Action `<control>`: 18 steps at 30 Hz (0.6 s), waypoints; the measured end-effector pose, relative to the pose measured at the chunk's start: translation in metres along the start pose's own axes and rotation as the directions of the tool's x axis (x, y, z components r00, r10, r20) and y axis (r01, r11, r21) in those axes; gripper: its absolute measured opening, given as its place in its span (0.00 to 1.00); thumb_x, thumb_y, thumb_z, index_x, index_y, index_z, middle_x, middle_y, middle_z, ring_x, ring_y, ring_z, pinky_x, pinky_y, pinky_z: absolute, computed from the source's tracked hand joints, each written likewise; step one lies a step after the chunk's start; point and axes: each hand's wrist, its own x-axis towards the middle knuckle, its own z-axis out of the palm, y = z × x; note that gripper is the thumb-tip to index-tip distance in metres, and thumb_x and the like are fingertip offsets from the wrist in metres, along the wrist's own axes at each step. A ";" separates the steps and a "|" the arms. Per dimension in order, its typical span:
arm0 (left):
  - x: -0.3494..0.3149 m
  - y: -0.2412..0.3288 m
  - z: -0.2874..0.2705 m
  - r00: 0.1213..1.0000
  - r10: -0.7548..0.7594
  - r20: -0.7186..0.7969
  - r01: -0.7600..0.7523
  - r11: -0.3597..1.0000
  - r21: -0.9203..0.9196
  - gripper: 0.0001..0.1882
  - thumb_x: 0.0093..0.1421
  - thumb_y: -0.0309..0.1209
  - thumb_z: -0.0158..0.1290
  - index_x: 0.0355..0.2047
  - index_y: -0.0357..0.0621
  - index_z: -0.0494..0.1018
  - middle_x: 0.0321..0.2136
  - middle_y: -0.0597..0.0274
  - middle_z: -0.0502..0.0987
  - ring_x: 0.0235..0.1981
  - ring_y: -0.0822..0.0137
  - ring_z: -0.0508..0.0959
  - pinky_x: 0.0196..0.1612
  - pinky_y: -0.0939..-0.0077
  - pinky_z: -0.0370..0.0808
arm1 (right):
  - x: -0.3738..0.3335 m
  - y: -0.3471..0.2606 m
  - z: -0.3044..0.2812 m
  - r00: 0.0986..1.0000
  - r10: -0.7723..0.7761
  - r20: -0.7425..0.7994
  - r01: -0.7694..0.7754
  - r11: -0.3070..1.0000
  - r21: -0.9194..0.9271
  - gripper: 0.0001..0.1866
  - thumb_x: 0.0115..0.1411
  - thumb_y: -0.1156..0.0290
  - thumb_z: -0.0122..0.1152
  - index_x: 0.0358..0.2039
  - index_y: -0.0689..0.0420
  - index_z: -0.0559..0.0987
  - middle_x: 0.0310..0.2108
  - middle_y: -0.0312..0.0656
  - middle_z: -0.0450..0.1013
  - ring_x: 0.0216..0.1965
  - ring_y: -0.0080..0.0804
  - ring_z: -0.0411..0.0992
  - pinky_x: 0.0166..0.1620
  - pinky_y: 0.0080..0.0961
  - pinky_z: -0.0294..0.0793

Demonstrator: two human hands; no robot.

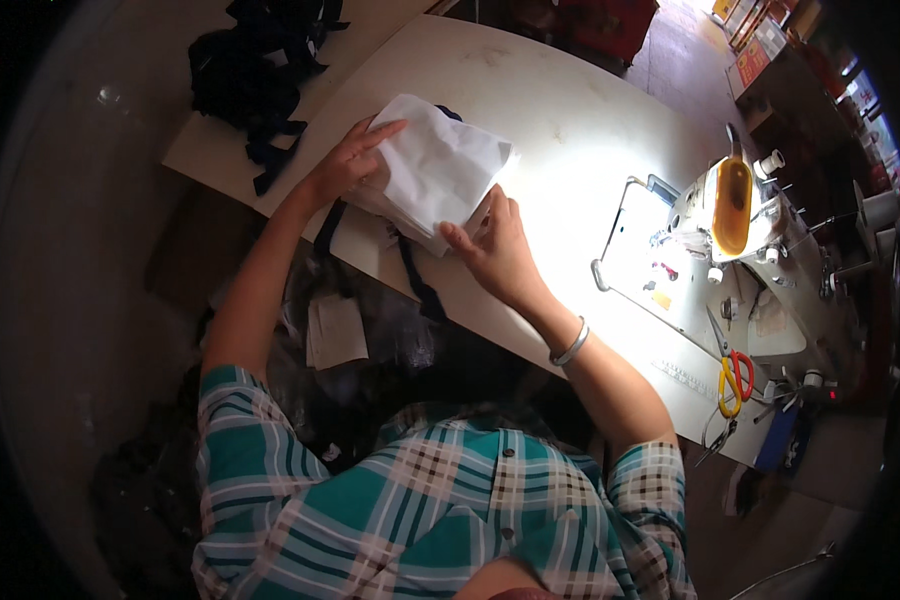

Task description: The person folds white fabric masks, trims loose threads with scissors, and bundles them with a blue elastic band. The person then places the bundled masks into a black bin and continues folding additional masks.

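Observation:
A stack of folded white fabric pieces (440, 165) lies over the near left part of the white table. My left hand (348, 162) grips its left edge, one finger stretched across the top and the thumb hidden. At the near right corner my right hand (498, 245) has its thumb on top of the fabric and its fingers round the side. Dark navy straps (420, 275) come out from beneath the stack and hang over the table's front edge.
A sewing machine (730, 210) stands lit at the right. Scissors with red and yellow handles (732, 380) lie near a clear ruler (685, 375). Dark fabric strips (255, 80) are heaped at the far left. A pale fabric piece (336, 330) sits below the table edge.

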 end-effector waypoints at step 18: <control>-0.007 -0.024 0.019 0.879 0.228 -0.419 -0.066 0.928 0.367 0.18 0.62 0.29 0.51 0.52 0.39 0.73 0.55 0.54 0.71 0.55 0.60 0.72 0.55 0.67 0.70 | 0.051 0.009 -0.012 0.934 -0.349 0.078 0.348 0.836 -0.424 0.30 0.68 0.54 0.42 0.65 0.55 0.60 0.68 0.55 0.47 0.70 0.54 0.44 0.68 0.46 0.47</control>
